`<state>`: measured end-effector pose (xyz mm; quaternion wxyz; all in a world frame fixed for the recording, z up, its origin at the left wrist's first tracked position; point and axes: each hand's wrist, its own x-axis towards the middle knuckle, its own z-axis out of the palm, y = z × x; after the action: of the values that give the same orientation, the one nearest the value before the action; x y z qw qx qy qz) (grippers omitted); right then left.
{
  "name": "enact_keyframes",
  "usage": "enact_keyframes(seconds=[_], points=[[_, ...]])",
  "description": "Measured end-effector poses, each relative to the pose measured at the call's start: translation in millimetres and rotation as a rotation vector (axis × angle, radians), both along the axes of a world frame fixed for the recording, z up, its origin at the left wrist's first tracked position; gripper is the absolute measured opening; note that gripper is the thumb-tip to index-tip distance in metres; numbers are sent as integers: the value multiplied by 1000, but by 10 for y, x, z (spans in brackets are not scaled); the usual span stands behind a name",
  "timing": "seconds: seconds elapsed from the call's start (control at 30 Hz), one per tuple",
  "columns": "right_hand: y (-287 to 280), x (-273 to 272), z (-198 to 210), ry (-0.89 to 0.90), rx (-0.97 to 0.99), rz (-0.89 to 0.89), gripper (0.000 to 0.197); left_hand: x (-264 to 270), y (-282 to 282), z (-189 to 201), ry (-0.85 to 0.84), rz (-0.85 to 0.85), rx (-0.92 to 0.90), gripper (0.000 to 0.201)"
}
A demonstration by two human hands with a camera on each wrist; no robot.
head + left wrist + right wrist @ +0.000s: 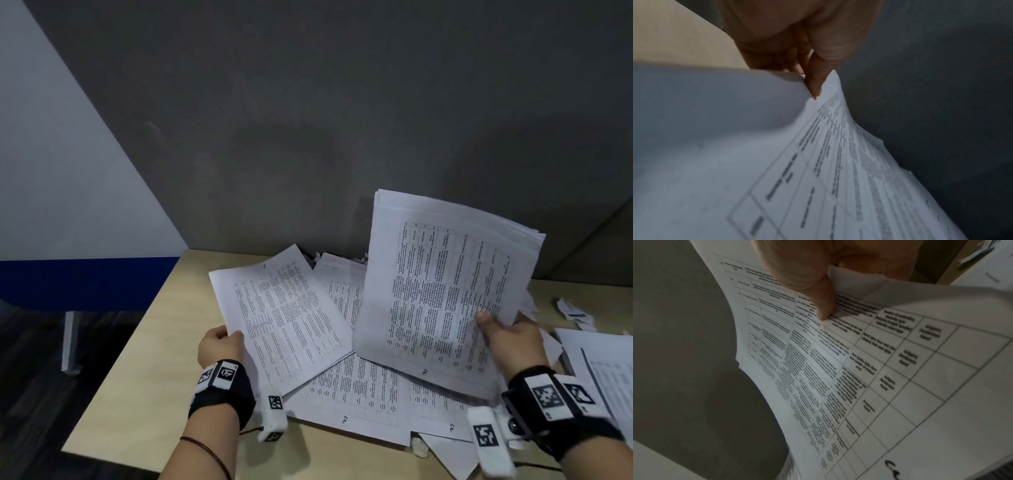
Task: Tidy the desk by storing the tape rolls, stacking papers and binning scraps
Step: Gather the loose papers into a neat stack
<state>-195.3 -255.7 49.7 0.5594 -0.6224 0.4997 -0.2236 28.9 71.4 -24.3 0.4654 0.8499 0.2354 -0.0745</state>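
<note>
My right hand (503, 334) holds a thick bundle of printed sheets (442, 287) raised off the desk, thumb (823, 305) pressed on the top page (869, 369). My left hand (222, 346) pinches the near left edge of a single printed sheet (284, 318), lifting it from the pile; the left wrist view shows thumb (815, 81) and fingers clamped on that paper (735, 146). More printed pages (363, 394) lie spread under both on the light wooden desk (144, 377). No tape rolls are in view.
Torn paper scraps (575, 311) lie at the right by the grey partition (342, 120). Another stack of sheets (603, 363) sits at the far right. Shredded bits (315, 257) peek out behind the pile. The desk's left edge drops to a dark floor (27, 377).
</note>
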Motion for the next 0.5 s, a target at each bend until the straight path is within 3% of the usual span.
enact_keyframes(seconds=[0.1, 0.23, 0.37, 0.5], points=[[70, 71, 36, -1, 4, 33, 10, 32, 96, 50, -100, -13, -15, 18], [174, 190, 79, -33, 70, 94, 16, 14, 179, 232, -252, -40, -128, 11], [289, 342, 112, -46, 137, 179, 7, -107, 84, 464, -297, -196, -342, 8], [390, 501, 147, -99, 237, 267, 16, -290, -171, 697, -229, -413, -512, 12]])
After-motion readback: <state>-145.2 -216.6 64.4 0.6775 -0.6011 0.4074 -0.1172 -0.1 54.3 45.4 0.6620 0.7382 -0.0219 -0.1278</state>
